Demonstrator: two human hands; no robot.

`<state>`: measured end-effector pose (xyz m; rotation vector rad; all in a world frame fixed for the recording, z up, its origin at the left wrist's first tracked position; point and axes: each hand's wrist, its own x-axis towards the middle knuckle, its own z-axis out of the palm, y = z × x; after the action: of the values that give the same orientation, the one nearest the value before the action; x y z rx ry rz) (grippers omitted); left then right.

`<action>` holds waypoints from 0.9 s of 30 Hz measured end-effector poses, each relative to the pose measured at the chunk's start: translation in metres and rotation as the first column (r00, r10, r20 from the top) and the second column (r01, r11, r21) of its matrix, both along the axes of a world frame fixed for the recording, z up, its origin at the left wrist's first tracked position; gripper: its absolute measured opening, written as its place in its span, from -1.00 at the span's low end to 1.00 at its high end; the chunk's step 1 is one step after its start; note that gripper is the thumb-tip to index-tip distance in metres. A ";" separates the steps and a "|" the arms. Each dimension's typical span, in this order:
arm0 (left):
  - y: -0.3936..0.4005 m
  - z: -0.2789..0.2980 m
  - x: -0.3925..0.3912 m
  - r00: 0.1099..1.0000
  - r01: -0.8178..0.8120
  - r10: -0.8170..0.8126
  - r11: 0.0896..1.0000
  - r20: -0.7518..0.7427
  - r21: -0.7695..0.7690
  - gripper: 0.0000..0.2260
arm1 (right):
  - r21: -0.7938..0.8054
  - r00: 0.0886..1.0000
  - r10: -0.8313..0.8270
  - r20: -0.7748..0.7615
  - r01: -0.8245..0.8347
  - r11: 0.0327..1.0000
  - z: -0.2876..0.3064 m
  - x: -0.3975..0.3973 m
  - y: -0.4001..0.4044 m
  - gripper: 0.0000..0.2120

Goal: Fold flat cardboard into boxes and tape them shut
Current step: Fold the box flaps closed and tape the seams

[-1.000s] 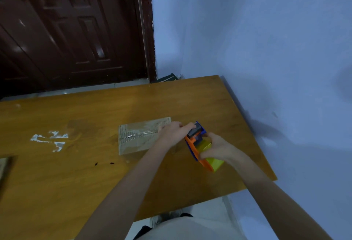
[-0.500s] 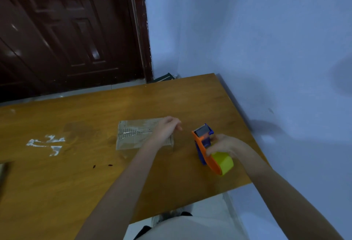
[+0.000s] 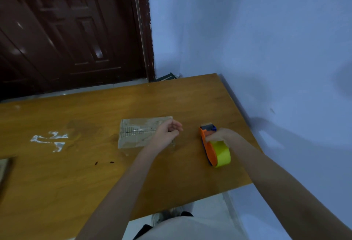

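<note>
Here right hand (image 3: 219,136) grips tape dispenser (image 3: 214,149); left fingers (image 3: 176,125) curled.

Wooden table (image 3: 95,182) bears flat cardboard (image 3: 137,133) and tape dispenser (image 3: 215,150).

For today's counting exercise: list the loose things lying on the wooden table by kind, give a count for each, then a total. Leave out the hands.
Cardboard piece: 1
Tape dispenser: 1
Flat thing cut off at the left edge: 1, kind unclear
Total: 3
</note>
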<state>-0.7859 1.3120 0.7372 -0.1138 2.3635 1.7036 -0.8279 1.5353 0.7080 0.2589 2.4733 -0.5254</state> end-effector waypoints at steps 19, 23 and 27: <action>-0.098 -0.011 0.028 0.893 -0.436 0.271 0.717 -0.359 -0.544 -0.62 | -0.484 0.981 -0.065 -0.185 -0.033 0.875 0.047 0.017 -0.095 -0.42; -0.112 -0.033 0.043 0.964 -0.265 0.196 0.776 -0.181 -0.572 -0.54 | -0.536 0.963 0.066 -0.262 -0.202 0.820 0.030 0.045 -0.132 -0.40; -0.103 -0.050 0.052 0.966 -0.247 0.085 0.574 -0.243 -0.781 -0.40 | 0.176 0.600 0.547 -0.584 -0.564 0.807 -0.005 0.050 -0.146 -0.44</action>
<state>-0.7343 1.2091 0.6868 -0.3529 3.1690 0.5255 -0.7783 1.3889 0.7025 -0.8307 2.9458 -0.3968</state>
